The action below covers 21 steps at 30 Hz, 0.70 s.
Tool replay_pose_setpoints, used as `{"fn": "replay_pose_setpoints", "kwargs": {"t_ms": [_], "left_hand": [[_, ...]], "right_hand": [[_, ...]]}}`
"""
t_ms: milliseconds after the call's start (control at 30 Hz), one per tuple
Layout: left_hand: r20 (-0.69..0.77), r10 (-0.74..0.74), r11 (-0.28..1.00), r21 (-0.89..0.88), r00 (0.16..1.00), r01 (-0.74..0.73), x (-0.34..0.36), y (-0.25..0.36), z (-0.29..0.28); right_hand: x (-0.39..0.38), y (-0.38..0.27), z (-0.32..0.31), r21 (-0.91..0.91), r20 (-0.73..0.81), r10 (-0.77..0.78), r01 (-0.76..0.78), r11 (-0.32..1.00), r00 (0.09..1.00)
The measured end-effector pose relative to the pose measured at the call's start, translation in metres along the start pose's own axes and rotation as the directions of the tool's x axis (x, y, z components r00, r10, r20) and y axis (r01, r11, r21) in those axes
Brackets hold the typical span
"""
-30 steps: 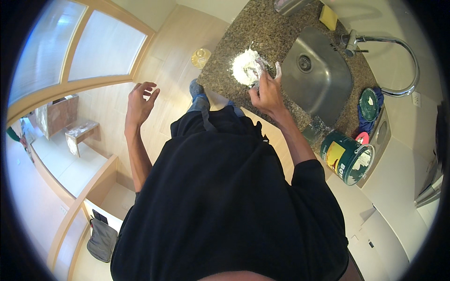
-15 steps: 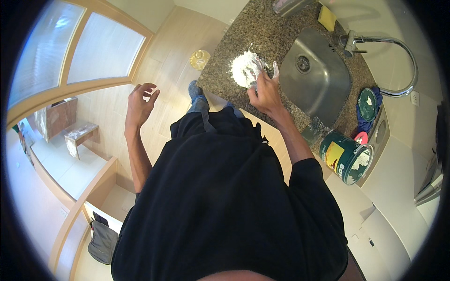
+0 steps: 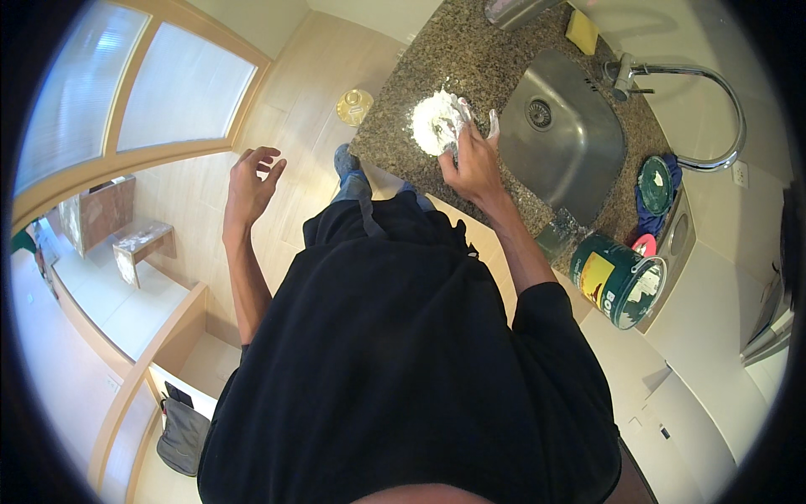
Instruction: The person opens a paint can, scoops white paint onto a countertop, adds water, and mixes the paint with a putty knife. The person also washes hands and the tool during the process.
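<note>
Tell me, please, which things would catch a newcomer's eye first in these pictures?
Most likely the bright white powdery heap on the speckled countertop, with the right hand at its right side, some fingers whitened. Next, perhaps, the curved chrome faucet by the steel sink, upper right. Then the dark green bucket, smeared white inside, below the sink in the picture.

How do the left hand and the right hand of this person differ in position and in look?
The left hand hangs in the air, while the right hand is at the white powdery heap on the speckled countertop. The left hand shows no white coating; the right hand has white on its fingers. Both are bare.
</note>
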<state>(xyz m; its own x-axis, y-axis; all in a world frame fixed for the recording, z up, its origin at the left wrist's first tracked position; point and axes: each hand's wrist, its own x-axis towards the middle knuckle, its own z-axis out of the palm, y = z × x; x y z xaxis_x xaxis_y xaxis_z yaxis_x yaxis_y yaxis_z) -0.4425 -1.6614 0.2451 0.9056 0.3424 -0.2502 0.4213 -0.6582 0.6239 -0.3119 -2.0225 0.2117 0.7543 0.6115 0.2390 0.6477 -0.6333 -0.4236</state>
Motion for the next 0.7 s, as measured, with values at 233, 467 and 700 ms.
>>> {"fn": "replay_pose_setpoints", "kwargs": {"t_ms": [233, 467, 700], "left_hand": [[-0.009, 0.009, 1.0, -0.004, 1.0, -0.009, 0.0, -0.006, -0.002], [0.029, 0.075, 0.997, 0.022, 0.997, -0.075, 0.023, 0.003, -0.006], [0.053, 0.336, 0.941, -0.071, 0.94, -0.332, 0.083, 0.078, -0.022]], "right_hand": [[-0.006, 0.005, -0.001, 0.147, -0.199, 0.101, -0.072, 0.987, 0.975], [-0.007, 0.005, -0.018, 0.278, -0.142, 0.317, -0.269, 0.922, 0.938], [-0.024, 0.045, -0.065, 0.862, -0.092, 0.755, -0.327, 0.387, 0.65]]}}
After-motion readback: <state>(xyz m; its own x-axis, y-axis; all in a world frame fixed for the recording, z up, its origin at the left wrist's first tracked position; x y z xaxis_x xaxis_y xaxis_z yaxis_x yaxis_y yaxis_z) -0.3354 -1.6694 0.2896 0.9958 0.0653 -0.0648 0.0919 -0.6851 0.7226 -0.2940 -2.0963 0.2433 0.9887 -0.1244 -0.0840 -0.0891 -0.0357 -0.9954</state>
